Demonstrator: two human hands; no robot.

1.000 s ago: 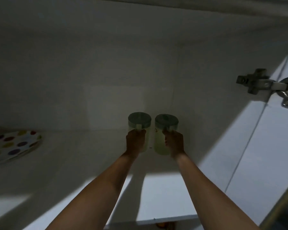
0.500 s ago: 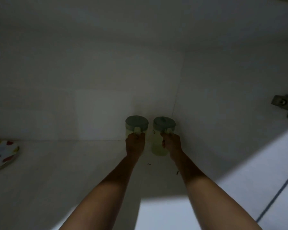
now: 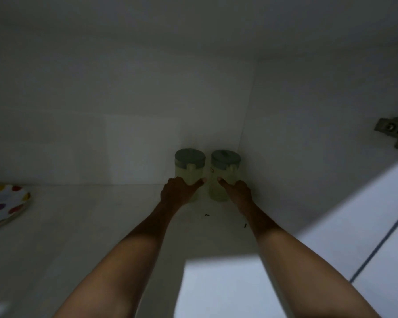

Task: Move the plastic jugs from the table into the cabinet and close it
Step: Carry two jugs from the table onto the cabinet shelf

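Setting both jugs down at the back right corner of the cabinet shelf (image 3: 83, 226), head view only. Left jug (image 3: 189, 166) and right jug (image 3: 224, 171) stand upright, side by side, small gap between, right one close to the side wall (image 3: 308, 134). Both have grey-green lids and pale bodies, handles facing the camera.

Left hand (image 3: 178, 195) sits at the lower front of the left jug, thumb spread across the body; grip looks loosened, fingers splayed rather than wrapped on the handle. Right hand (image 3: 236, 192) touches the lower front of the right jug, index finger stretched along it; grip also looks slack. Dim light, so whether any finger is hooked behind a handle: cannot tell.

Change from a second ago: hands were clenched high on the handles just under the lids, now they sit lower and flatter on the bodies. Jugs also sit deeper toward the back wall, and the camera has shifted so the hinge (image 3: 395, 134) is at the right edge and only part of the spotted plate (image 3: 2, 203) shows far left.

Judgement: jugs are placed, release is underway. Remaining: pull both hands out, shut the door. Door itself not clearly in view. Risk is small, a knock on withdrawal could tip a light jug
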